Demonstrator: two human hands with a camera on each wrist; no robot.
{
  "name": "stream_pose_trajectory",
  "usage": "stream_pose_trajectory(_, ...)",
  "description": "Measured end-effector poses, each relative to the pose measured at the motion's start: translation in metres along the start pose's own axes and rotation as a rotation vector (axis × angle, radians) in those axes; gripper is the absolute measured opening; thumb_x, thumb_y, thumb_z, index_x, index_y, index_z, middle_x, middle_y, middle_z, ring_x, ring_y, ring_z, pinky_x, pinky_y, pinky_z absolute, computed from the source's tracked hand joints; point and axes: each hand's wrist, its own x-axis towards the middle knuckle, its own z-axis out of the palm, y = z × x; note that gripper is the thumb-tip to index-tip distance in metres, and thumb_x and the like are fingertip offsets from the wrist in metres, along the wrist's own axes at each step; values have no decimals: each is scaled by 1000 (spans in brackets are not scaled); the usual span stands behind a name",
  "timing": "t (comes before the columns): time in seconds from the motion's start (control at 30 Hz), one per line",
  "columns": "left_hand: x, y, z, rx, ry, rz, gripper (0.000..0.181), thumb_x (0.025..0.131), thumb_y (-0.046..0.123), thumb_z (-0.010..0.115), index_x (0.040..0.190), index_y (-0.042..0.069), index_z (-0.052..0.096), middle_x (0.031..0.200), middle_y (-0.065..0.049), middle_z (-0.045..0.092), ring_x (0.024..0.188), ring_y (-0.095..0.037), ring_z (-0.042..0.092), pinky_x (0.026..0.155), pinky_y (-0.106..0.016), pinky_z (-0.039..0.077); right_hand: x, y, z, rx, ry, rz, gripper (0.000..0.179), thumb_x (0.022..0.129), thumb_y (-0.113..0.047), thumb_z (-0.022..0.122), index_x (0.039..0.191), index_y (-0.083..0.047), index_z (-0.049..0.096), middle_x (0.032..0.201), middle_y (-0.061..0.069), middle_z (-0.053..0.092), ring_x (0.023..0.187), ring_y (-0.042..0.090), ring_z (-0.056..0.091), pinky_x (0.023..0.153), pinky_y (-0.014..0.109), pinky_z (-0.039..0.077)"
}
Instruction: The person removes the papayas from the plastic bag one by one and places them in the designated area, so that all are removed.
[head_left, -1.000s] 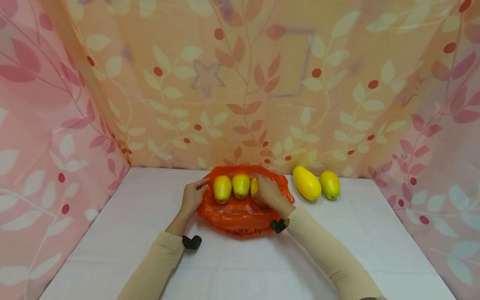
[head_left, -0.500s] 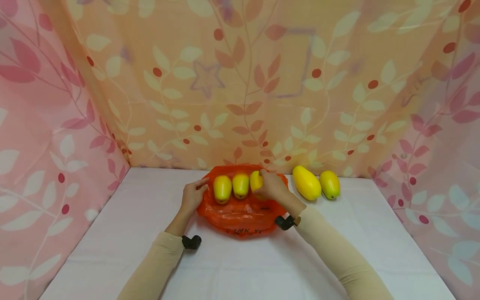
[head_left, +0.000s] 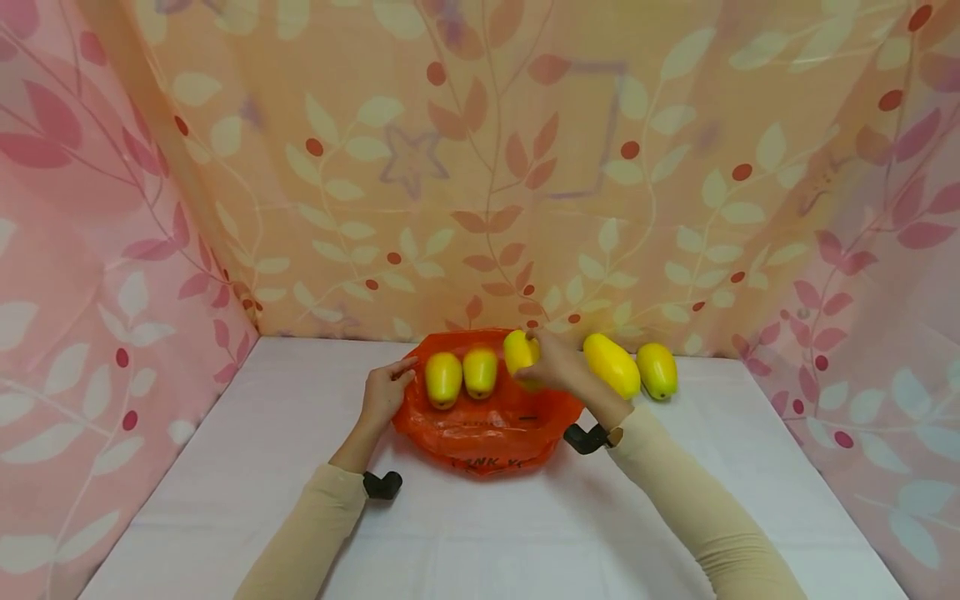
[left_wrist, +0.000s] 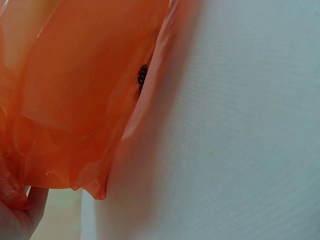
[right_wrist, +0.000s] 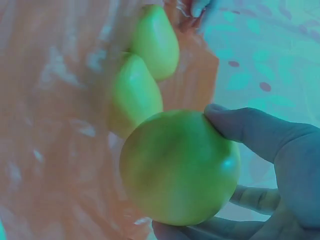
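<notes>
An orange-red plastic bag [head_left: 487, 442] lies opened out on the table, dark lettering on its front. My left hand [head_left: 385, 396] pinches the bag's left edge; in the left wrist view part of that hand [left_wrist: 17, 220] shows behind the film. With thumb and fingers round it, my right hand [head_left: 558, 367] grips a yellow-green mango [head_left: 519, 354] over the bag's right part. The right wrist view shows this mango [right_wrist: 180, 170] from its rounded end. Two similar mangoes, a left one [head_left: 444, 381] and a right one [head_left: 480, 373], lie side by side on the bag.
Right of the bag stand a larger, longer yellow fruit [head_left: 612, 365] and a smaller yellow-green mango [head_left: 657, 371]. A white cloth covers the table [head_left: 450, 533]. Patterned curtains [head_left: 480, 167] close off the back and both sides.
My right hand has drawn the mango up and to the right, away from the other two, and more of it shows. The left hand stays at the bag's edge.
</notes>
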Motion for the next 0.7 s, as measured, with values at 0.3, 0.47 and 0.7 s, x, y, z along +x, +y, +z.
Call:
stream_pose_trajectory(0.3,0,-2,0,-14,-8,10,32,96,7,57,127,2,64,131,-20,62,135,-33,47,113,-47,38,-3,2,-17,-11,14,-48,79,81,-32,79,145,-6,40,139,19,52,108,32,56,91,43,53)
stream_pose_trajectory(0.47,0,-3,0,-19,-8,10,32,96,7,58,127,1,64,130,-20,62,134,-33,48,113,-46,38,-8,6,-28,-1,17,-25,79,80,-33,79,144,-8,39,135,20,54,104,33,57,84,41,53)
stream_pose_trajectory(0.7,0,-3,0,-24,0,3,32,96,6,58,127,1,64,128,-19,64,134,-33,49,113,-46,38,-12,19,-45,13,40,-16,77,82,-33,77,143,-6,39,138,24,51,108,35,57,91,45,52)
